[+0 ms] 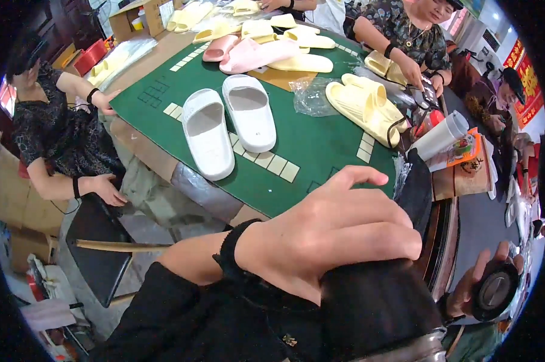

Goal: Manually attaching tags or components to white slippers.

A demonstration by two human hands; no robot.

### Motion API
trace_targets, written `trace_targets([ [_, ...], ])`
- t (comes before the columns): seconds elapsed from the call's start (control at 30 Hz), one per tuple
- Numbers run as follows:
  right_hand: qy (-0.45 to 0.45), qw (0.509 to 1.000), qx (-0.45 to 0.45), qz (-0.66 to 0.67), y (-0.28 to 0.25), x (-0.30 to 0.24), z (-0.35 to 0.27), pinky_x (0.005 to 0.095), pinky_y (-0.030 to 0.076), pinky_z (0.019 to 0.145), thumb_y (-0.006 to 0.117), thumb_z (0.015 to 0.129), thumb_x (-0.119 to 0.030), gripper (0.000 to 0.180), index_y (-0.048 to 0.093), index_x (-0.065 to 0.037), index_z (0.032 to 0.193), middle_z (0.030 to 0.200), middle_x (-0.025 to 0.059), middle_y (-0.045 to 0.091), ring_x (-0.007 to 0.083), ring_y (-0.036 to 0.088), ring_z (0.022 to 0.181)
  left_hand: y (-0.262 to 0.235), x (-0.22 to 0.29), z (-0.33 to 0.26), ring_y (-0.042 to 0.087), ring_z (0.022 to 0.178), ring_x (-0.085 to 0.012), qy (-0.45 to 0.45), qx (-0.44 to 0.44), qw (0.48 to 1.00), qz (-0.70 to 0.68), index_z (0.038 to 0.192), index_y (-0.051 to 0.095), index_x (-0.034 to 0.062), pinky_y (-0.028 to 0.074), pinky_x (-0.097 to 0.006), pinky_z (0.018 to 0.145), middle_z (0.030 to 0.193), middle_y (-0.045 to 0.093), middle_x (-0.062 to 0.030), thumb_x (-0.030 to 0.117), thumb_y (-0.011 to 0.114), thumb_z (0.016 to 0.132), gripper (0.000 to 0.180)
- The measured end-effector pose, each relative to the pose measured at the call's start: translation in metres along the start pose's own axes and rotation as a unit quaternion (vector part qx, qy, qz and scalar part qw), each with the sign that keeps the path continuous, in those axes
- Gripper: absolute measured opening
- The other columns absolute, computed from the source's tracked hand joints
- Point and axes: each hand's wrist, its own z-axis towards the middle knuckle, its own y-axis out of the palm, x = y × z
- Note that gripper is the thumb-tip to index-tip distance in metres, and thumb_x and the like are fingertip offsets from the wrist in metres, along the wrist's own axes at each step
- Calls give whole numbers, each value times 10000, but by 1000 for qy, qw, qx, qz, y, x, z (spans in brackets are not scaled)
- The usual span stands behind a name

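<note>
- At the near edge of the table [321,158], our left hand [330,235] lies palm-down over a dark, matte bundle [375,304]; the fingers curl over its top and the forefinger is lifted a little, pointing right.
- We cannot tell whether that hand grips the bundle or only rests on it.
- Our right hand [474,283], low at the right rim, wraps a round black tape roll [495,291], fingers closed about its edge.
- The bundle sits directly under the left hand and just left of the roll, below the table's edge.
- A black band [233,253] circles our left wrist above a dark sleeve.
- Out on the table, well apart from both hands, two white slippers [227,127] lie side by side, smooth, thick-soled and rounded at the toes.
- To their right sits a pale yellow pair [363,105], ribbed on the sole, beside crumpled clear plastic [311,93].
- Pink slippers [248,53] and more yellow ones crowd the far end.
- The table has a flat green felt top marked with pale square tiles; its brown rim shows at the left edge.
- Between the white slippers and our left hand the felt is bare.
- A white cylinder [441,134] lies near the table's right edge.
- A person in dark patterned clothes [61,136] sits at the left side, and another leans in at the far right corner.
</note>
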Motion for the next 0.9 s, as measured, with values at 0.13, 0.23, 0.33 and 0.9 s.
trace_targets([
  [0.13, -75, 991, -109, 32, 6, 25, 22, 353, 588, 622, 697, 865, -168, 729, 295, -114, 1471, 1345, 241, 366, 355, 584, 992, -2, 1, 2, 670, 879, -219, -5, 5, 1000, 15, 1004, 649, 84, 372, -515, 975, 952, 673, -78, 159, 612, 917, 121],
  [0.23, -248, 961, -7, 121, 24, 39, 22, 613, 571, 627, 477, 1001, -337, 390, 318, -118, 1283, 1032, 371, 456, 600, 589, 801, -3, -2, 5, 671, 880, -213, 14, -2, 1000, 12, 1001, 650, 92, 373, -513, 975, 953, 674, -75, 128, 619, 906, 106],
  [0.33, -179, 981, -14, 72, 16, 26, 17, 614, 570, 628, 522, 980, -314, 414, 321, -118, 1284, 1040, 372, 451, 596, 591, 803, -3, -2, 7, 672, 884, -212, 13, 7, 1000, 18, 994, 648, 91, 373, -514, 974, 950, 674, -72, 108, 625, 896, 102],
  [0.9, -13, 979, 121, 162, -35, 15, 13, 481, 557, 457, 422, 941, -612, 614, 454, -90, 1261, 997, 449, 526, 511, 632, 663, 3, -22, -5, 646, 999, -253, -88, -42, 993, -65, 1131, 619, 57, 337, -481, 1029, 1039, 668, -71, 183, 737, 774, 396],
])
